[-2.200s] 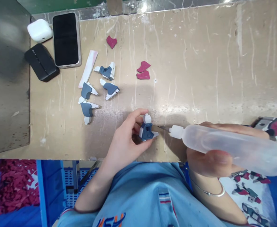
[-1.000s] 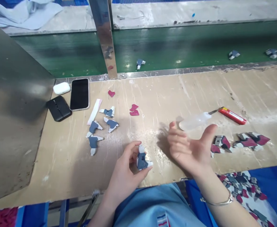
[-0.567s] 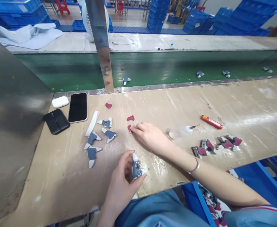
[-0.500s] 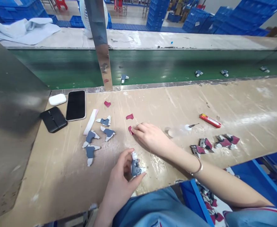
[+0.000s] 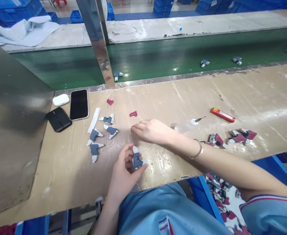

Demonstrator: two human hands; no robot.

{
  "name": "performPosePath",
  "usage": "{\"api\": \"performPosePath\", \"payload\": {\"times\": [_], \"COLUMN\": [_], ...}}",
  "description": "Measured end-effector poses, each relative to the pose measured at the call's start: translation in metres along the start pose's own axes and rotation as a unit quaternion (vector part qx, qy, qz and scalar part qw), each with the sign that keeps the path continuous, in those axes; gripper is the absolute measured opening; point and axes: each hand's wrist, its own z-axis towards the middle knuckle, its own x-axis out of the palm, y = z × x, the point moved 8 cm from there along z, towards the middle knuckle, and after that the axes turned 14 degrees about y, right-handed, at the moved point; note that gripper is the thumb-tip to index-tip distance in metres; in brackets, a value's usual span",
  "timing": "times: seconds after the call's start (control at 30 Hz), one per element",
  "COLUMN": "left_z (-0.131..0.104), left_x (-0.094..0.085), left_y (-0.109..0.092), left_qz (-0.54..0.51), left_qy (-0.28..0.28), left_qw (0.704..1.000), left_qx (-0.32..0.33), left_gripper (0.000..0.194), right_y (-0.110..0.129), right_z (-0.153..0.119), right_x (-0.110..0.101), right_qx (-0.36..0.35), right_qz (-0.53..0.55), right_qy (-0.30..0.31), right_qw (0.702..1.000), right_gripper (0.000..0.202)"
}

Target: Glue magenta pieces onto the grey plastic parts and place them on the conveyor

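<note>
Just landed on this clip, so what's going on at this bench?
A person's left hand holds a blue-grey and white part near the front edge of the table. The right hand is at a small red piece, mostly hidden by its fingers; whether it grips the piece is unclear. Four similar parts lie to the left. A translucent bottle lies beyond the right forearm, and parts with red pieces on them lie further right.
</note>
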Motion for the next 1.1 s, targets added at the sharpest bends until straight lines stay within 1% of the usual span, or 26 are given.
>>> {"api": "performPosePath", "payload": {"times": [0.07, 0.1, 0.13, 0.17, 0.23, 0.3, 0.4, 0.63, 0.73, 0.83, 1.0, 1.1], "left_z": [0.002, 0.003, 0.003, 0.004, 0.005, 0.005, 0.004, 0.003, 0.003, 0.003, 0.001, -0.004], "left_x": [-0.001, -0.002, -0.002, -0.002, -0.001, 0.001, 0.001, 0.003, 0.002, 0.002, 0.003, 0.005], "left_y": [0.001, 0.000, -0.001, -0.003, -0.007, -0.011, -0.013, -0.012, -0.013, -0.012, -0.008, -0.008], "left_qz": [-0.004, -0.004, -0.002, 0.002, 0.011, 0.021, 0.027, 0.032, 0.041, 0.053, 0.048, 0.004], "left_qy": [-0.016, -0.021, -0.025, -0.024, -0.017, -0.011, -0.017, -0.027, -0.029, -0.034, -0.033, -0.005], "left_qw": [1.000, 1.000, 1.000, 1.000, 1.000, 1.000, 0.999, 0.999, 0.999, 0.998, 0.998, 0.999], "left_qx": [0.005, 0.007, 0.009, 0.009, 0.006, 0.002, 0.000, 0.010, 0.015, 0.017, 0.026, 0.039], "left_gripper": [0.062, 0.063, 0.063, 0.062, 0.061, 0.059, 0.059, 0.056, 0.055, 0.054, 0.062, 0.067], "right_y": [0.013, 0.022, 0.032, 0.041, 0.056, 0.068, 0.075, 0.069, 0.068, 0.065, 0.062, 0.062], "right_z": [-0.024, -0.042, -0.058, -0.072, -0.088, -0.091, -0.084, -0.083, -0.082, -0.078, -0.075, -0.075], "right_x": [-0.009, -0.021, -0.029, -0.033, -0.036, -0.034, -0.031, -0.035, -0.031, -0.027, -0.026, -0.024], "right_qx": [-0.008, -0.018, -0.035, -0.044, -0.060, -0.068, -0.077, -0.088, -0.089, -0.070, -0.052, -0.045], "right_qz": [0.009, 0.018, 0.031, 0.050, 0.076, 0.076, 0.061, 0.067, 0.072, 0.094, 0.129, 0.135], "right_qy": [-0.068, -0.153, -0.218, -0.258, -0.297, -0.294, -0.265, -0.263, -0.257, -0.240, -0.220, -0.208], "right_qw": [0.998, 0.988, 0.975, 0.964, 0.950, 0.950, 0.959, 0.958, 0.960, 0.964, 0.966, 0.968], "right_gripper": [0.022, 0.022, 0.022, 0.021, 0.022, 0.026, 0.030, 0.026, 0.023, 0.021, 0.024, 0.027]}}
